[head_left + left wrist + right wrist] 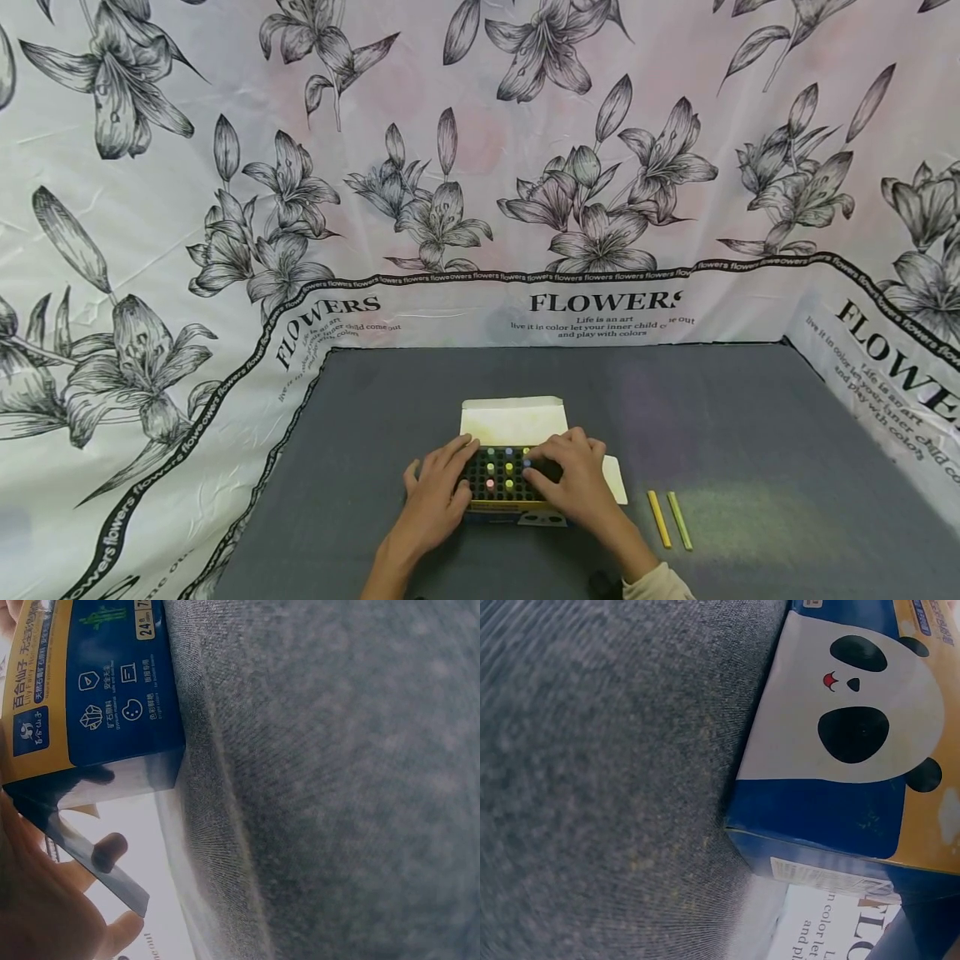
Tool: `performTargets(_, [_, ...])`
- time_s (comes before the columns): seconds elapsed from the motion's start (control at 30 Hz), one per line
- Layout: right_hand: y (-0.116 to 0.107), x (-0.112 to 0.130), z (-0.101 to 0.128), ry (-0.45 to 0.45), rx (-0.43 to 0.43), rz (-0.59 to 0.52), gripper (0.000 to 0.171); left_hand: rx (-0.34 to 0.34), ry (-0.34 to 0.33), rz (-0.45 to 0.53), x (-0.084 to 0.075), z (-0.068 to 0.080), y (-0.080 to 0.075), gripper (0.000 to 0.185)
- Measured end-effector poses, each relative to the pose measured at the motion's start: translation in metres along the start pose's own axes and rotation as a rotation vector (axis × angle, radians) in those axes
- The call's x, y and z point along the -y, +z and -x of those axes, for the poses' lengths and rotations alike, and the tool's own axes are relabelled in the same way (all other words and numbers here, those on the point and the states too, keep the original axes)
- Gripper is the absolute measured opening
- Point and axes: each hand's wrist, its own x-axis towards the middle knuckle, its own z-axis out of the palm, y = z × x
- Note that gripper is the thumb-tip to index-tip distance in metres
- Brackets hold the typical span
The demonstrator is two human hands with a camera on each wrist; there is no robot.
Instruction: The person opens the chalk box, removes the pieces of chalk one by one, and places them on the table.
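Observation:
An open chalk box (517, 517) stands on the grey cloth, its pale lid flap (513, 421) folded back. Its black grid tray (498, 479) holds several coloured chalk ends. My left hand (438, 483) grips the box's left side, fingers curled over the top edge. My right hand (558, 475) covers the right side, fingers curled onto the tray. The left wrist view shows the blue and yellow box (97, 690) beside my left hand's fingers (111, 851). A panda face is printed on the box (855, 735) in the right wrist view.
A yellow chalk stick (658, 518) and a green chalk stick (679, 520) lie side by side on the grey table cloth (750, 417), right of my right hand. A flower-printed sheet (480, 167) walls in the back and both sides.

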Motion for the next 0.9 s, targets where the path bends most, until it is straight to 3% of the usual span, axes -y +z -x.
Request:
performTargets(0.6, [-0.005,-0.002,-0.002,-0.036,-0.032,-0.196,0.02,-0.008,-0.013,0.008,-0.001,0.0,0.001,0.055])
performTargets(0.9, [-0.011,0.003,-0.004,-0.07,-0.102,-0.249,0.022,0.0,-0.018,0.018,-0.001,0.0,0.001,0.055])
